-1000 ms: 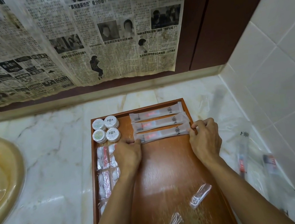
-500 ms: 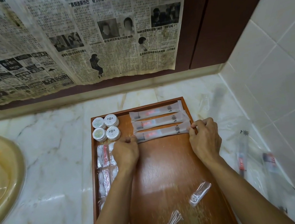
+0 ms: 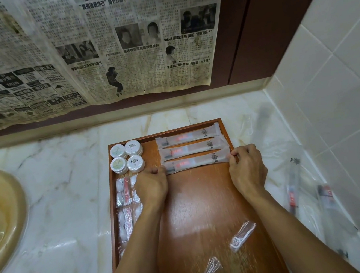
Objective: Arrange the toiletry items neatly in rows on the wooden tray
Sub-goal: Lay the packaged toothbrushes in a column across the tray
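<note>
Left hand (image 3: pixel 152 185): knuckles up, fingers curled onto the left end of the nearest toothbrush packet (image 3: pixel 196 161), pinching it against the tray floor.

Right hand (image 3: pixel 247 169): fingers bent, tips pinching the right end of the same packet, at the tray's right rim.

Nearest toothbrush packet: frosted sleeve with a dark crest, lying crosswise, third in a row of three.

Middle packet (image 3: pixel 192 148) and far packet (image 3: pixel 188 135): parallel to it, edges touching or nearly so, the far one against the tray's back rim.

Wooden tray (image 3: pixel 204 201): long, reddish brown, set on the marble counter (image 3: pixel 53 195) near its back right corner.

Four round white containers (image 3: pixel 126 157): two by two in the tray's back left corner.

Clear cotton packets (image 3: pixel 127 204): in line along the tray's left rim, partly hidden by the left forearm.

Two wrapped floss picks (image 3: pixel 242 237): loose and askew towards the tray's near end.

Further clear-wrapped items (image 3: pixel 293 190): on the counter by the right tiled wall, blurred.

Basin (image 3: pixel 2 219): at the counter's left edge.

Newspaper (image 3: pixel 85 46): on the back wall.
</note>
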`<state>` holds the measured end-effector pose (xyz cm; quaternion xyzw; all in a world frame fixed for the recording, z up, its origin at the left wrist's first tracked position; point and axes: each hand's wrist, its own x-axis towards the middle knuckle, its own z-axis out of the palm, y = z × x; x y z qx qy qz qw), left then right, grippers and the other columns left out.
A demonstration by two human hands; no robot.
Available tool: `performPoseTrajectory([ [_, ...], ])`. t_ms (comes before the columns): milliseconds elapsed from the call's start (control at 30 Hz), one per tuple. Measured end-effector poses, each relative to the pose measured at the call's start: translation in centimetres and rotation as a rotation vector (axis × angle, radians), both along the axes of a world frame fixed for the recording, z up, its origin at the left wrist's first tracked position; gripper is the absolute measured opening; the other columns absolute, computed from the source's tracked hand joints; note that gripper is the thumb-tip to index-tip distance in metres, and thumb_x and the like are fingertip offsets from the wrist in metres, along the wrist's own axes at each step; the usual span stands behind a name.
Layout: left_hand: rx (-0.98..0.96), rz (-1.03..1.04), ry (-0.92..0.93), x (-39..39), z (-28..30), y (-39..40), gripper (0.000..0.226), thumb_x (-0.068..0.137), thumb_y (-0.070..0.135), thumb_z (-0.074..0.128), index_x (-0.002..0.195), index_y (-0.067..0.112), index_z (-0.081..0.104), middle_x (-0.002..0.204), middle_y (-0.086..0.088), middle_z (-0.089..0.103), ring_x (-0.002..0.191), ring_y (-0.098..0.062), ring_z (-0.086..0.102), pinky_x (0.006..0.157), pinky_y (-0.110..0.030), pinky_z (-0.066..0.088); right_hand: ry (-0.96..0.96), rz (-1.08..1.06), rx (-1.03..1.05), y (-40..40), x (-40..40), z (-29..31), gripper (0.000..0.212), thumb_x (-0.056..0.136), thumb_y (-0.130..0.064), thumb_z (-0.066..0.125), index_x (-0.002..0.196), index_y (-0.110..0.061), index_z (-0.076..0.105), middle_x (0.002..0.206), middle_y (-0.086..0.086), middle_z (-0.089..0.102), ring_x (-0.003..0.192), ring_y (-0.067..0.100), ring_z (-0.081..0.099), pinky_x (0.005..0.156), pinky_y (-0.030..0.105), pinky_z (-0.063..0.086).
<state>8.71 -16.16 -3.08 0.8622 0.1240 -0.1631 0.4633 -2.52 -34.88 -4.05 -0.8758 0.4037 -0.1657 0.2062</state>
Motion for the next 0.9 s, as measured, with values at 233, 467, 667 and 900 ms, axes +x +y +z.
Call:
performPoseTrajectory([
  [233,0.034,0.007,-0.007,0.0,0.1,-0.1,0.024,0.088,0.034,0.062,0.078,0.015,0.073,0.075,-0.003,0.071,0.076,-0.022,0.065,0.068,-0.03,0.051,-0.014,0.001,-0.011,0.0,-0.1,-0.1,0.01,0.088,-0.018,0.065,0.093,-0.01,0.068,0.103,0.008,0.056,0.093,0.027,0.056,0.063,0.036,0.048],
  [467,0.045,0.016,0.009,0.0,0.2,-0.1,0.023,0.087,0.034,0.063,0.08,0.015,0.073,0.076,-0.002,0.069,0.079,-0.022,0.064,0.066,-0.028,0.045,-0.019,0.013,0.04,-0.1,-0.1,-0.2,0.018,0.09,-0.024,0.063,0.104,-0.014,0.063,0.107,0.006,0.055,0.092,0.027,0.059,0.068,0.042,0.053],
  [667,0.106,-0.016,-0.041,-0.5,0.8,-0.1,0.022,0.09,0.032,0.058,0.085,0.015,0.072,0.084,-0.008,0.069,0.083,-0.026,0.062,0.071,-0.03,0.044,0.009,0.019,0.084,-0.2,-0.5,0.2,0.023,0.089,-0.028,0.063,0.108,-0.016,0.06,0.112,0.004,0.053,0.097,0.026,0.058,0.073,0.043,0.053],
  [900,0.281,-0.191,-0.4,-2.4,4.1,-2.5,0.023,0.093,0.029,0.052,0.095,0.016,0.071,0.093,-0.01,0.071,0.088,-0.034,0.063,0.073,-0.033,0.043,-0.087,-0.021,0.056,-1.5,-4.9,0.8,0.024,0.092,-0.031,0.059,0.111,-0.017,0.061,0.112,0.002,0.056,0.098,0.021,0.058,0.071,0.036,0.051],
])
